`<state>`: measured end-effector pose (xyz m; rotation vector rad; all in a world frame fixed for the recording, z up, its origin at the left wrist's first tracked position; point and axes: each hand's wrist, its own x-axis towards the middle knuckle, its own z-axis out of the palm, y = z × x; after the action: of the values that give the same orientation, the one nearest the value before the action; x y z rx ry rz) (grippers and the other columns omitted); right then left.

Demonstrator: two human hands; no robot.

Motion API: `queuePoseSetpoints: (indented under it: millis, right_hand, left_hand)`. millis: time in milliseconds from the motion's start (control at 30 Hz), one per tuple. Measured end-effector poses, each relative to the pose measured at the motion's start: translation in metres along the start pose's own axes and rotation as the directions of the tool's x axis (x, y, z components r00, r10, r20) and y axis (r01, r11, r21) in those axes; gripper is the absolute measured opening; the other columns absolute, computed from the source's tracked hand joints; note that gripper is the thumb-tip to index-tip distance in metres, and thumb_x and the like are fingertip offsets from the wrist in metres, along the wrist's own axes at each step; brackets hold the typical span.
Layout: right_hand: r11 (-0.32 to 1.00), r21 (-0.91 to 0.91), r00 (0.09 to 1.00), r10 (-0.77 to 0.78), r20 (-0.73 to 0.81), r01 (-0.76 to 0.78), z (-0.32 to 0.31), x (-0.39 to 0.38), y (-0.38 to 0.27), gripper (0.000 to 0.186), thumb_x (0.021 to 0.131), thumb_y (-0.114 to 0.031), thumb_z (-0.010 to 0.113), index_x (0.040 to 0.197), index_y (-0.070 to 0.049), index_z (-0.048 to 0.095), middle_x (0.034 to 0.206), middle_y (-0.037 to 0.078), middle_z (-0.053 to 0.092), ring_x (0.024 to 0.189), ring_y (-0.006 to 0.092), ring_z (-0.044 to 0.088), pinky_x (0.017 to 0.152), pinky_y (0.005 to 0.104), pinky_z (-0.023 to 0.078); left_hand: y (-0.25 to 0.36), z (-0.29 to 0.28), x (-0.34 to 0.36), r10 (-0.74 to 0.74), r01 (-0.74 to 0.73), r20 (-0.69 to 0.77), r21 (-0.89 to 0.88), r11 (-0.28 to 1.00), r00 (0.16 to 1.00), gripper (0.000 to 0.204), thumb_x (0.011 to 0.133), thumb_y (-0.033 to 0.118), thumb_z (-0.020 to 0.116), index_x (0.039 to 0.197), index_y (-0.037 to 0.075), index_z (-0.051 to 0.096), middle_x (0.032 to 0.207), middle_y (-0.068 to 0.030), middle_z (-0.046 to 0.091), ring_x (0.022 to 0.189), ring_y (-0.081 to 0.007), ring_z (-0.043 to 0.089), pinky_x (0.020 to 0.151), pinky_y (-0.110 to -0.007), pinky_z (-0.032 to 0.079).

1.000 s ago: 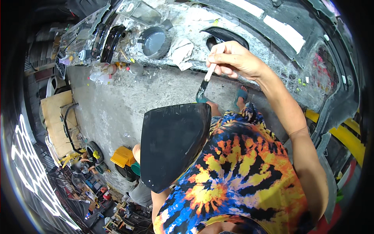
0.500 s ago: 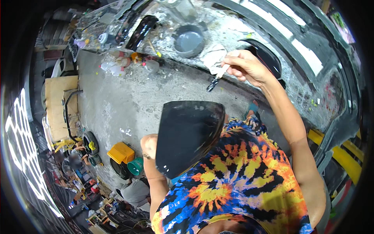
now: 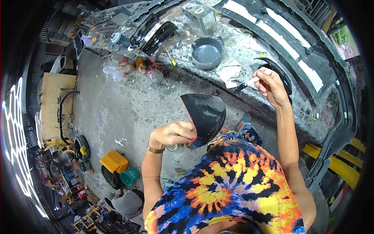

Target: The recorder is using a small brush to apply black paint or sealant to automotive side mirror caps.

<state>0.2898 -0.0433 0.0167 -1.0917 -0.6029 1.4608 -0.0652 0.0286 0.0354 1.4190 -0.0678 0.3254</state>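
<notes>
My left hand [image 3: 174, 133] grips a glossy black curved cover [image 3: 206, 117] by its reddish inner edge, holding it tilted above the floor in front of my body. A wristwatch is on that wrist. Between the fingers of my right hand [image 3: 270, 84] is a paintbrush [image 3: 249, 82], its pale handle pinched and its dark, wet-looking bristles pointing left. The brush is over the front edge of the workbench [image 3: 187, 70], beside a crumpled white cloth [image 3: 228, 72]. Behind my right hand, another black curved piece [image 3: 287, 80] lies on the bench, partly hidden.
On the bench stand a round basin of grey liquid [image 3: 207, 54], a square metal can [image 3: 199, 17] and black shiny parts [image 3: 159, 38]. Plastic bottles [image 3: 155, 76] sit on the floor below. A large bumper-like frame [image 3: 269, 35] spans the right. A person [image 3: 126, 204] crouches at lower left.
The black cover has turned from broad face to edge-on, showing my left hand on its rim. My right hand with the brush has shifted right and slightly down.
</notes>
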Motion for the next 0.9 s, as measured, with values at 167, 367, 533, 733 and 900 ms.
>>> queuePoseSetpoints:
  millis: [167, 367, 533, 733, 900]
  right_hand:
    - [1.0, 0.007, 0.999, -0.014, -0.034, 0.014, 0.001, -0.003, -0.001, 0.016, 0.091, -0.017, 0.059, 0.091, -0.002, 0.062, 0.064, 0.0, 0.058, 0.047, 0.0012, 0.045, 0.037, 0.0152, 0.032]
    - [0.999, 0.02, 0.998, -0.027, -0.059, 0.028, 0.003, 0.01, -0.015, 0.018, 0.091, -0.019, 0.058, 0.093, -0.001, 0.061, 0.065, 0.0, 0.057, 0.048, 0.0016, 0.042, 0.038, 0.0156, 0.029]
    - [0.992, 0.084, 0.994, -0.083, -0.072, 0.089, -0.003, 0.012, -0.026, 0.019, 0.09, -0.02, 0.059, 0.093, -0.001, 0.061, 0.063, 0.0, 0.055, 0.048, 0.0018, 0.041, 0.039, 0.0157, 0.03]
    - [0.959, 0.207, 0.977, -0.168, -0.131, 0.193, -0.012, 0.007, -0.033, 0.018, 0.091, -0.019, 0.058, 0.093, -0.002, 0.061, 0.065, 0.002, 0.056, 0.048, 0.0024, 0.042, 0.039, 0.0159, 0.031]
    - [0.927, 0.286, 0.954, -0.176, -0.244, 0.244, -0.015, -0.007, -0.025, 0.016, 0.092, -0.017, 0.056, 0.093, -0.001, 0.06, 0.066, 0.003, 0.057, 0.048, 0.0028, 0.042, 0.04, 0.0159, 0.031]
  left_hand:
    - [0.016, 0.002, 0.009, -0.094, 0.087, 0.088, 0.087, 0.992, 0.992, 0.024, 0.081, -0.009, 0.057, 0.105, -0.01, 0.06, 0.101, -0.0183, 0.057, 0.082, -0.0254, 0.059, 0.068, -0.033, 0.048]
    - [0.002, -0.007, 0.001, -0.156, 0.156, 0.039, -0.002, 0.988, 0.987, 0.022, 0.081, -0.007, 0.06, 0.103, -0.01, 0.062, 0.092, -0.0167, 0.06, 0.085, -0.0269, 0.058, 0.069, -0.035, 0.048]
    - [-0.01, -0.024, 0.003, -0.1, 0.064, -0.351, -0.113, 0.992, 0.931, 0.027, 0.075, -0.007, 0.069, 0.101, -0.009, 0.064, 0.098, -0.0173, 0.066, 0.098, -0.0263, 0.062, 0.08, -0.033, 0.05]
    - [-0.036, -0.083, 0.036, -0.027, -0.266, -0.591, -0.403, 0.876, 0.806, 0.059, 0.075, -0.016, 0.059, 0.128, 0.01, 0.053, 0.127, -0.0155, 0.055, 0.116, -0.0298, 0.055, 0.097, -0.044, 0.049]
    - [-0.079, -0.143, 0.056, 0.073, -0.429, -0.664, -0.39, 0.815, 0.744, 0.07, 0.074, -0.019, 0.055, 0.132, 0.02, 0.05, 0.131, -0.0079, 0.054, 0.119, -0.0244, 0.053, 0.1, -0.041, 0.047]
